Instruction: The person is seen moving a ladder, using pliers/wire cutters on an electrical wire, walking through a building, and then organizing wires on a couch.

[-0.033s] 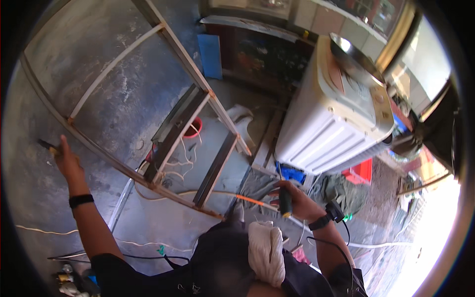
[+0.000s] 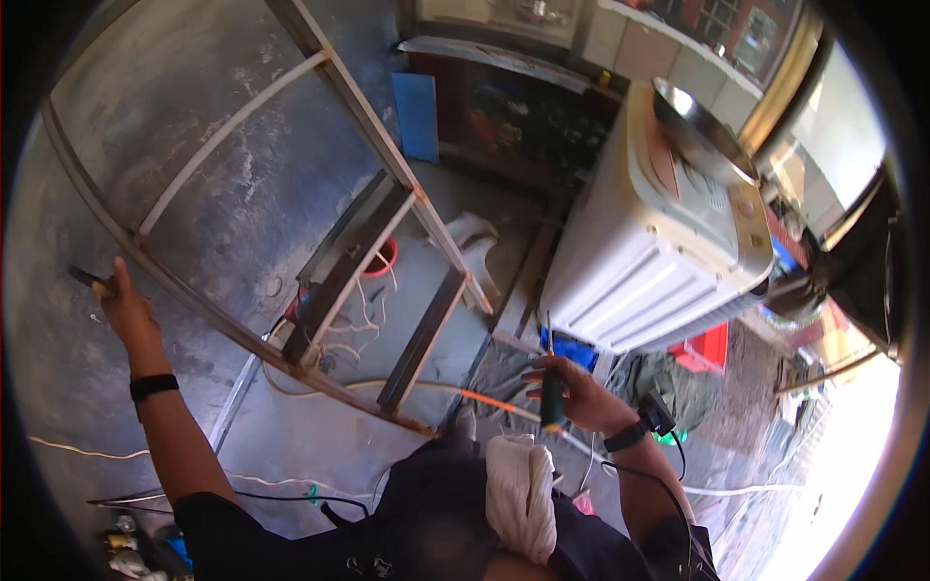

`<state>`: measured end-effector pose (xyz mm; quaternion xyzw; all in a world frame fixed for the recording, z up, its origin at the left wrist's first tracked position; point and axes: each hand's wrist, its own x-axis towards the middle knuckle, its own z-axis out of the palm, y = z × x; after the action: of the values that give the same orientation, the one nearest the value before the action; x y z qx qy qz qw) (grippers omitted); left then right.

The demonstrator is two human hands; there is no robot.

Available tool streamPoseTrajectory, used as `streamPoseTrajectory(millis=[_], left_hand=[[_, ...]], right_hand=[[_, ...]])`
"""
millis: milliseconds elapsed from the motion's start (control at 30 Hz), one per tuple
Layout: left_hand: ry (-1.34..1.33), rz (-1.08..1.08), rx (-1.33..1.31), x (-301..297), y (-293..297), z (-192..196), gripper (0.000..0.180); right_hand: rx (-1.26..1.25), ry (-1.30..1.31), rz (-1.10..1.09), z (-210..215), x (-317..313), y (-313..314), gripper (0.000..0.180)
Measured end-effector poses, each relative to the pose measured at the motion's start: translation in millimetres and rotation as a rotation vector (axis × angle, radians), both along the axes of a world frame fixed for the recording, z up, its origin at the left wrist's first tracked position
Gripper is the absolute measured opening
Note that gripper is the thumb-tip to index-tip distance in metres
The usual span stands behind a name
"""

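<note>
Beyond the right hand [image 2: 584, 395] stands a white washing machine [image 2: 625, 257] bearing a shiny pan [image 2: 699, 134]; rightward, a red bin [image 2: 705, 350].

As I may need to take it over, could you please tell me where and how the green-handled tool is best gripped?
I would grip the green-handled tool by the end of its handle, coming from the person's body side. The right hand reaches in from the right, leaving that thick end exposed, while the thin shaft points away from the body.
</note>
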<state>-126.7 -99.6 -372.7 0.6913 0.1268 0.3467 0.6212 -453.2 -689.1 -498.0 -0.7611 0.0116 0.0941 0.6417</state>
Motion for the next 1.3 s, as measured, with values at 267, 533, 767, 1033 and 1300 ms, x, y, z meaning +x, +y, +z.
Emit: streamPoseTrajectory(millis=[267, 533, 767, 1033, 1300], left_hand=[[0.001, 0.371, 0.28, 42.2, -37.8, 27.6, 0.095], [0.086, 0.437, 0.364, 46.0, -54.2, 34.6, 0.083], [0.09, 0.485, 0.406, 51.9, -46.7, 23.3, 0.078], [0.104, 0.559, 0.49, 52.6, -33.5, 16.7, 0.079], [0.282, 0.685, 0.615, 66.4, 16.7, 3.2, 0.095]], right_hand=[[0.46, 0.114, -0.147, 42.8, 130.4, 1.3, 0.021], [0.489, 0.034, -0.048, 67.5, 230.9, 24.4, 0.019], [0.36, -0.014, 0.019, 89.3, 274.3, 42.7, 0.025], [0.459, -0.052, 0.046, 92.3, 268.5, 25.6, 0.032], [0.446, -0.002, -0.029, 39.1, 208.3, -25.8, 0.055]])
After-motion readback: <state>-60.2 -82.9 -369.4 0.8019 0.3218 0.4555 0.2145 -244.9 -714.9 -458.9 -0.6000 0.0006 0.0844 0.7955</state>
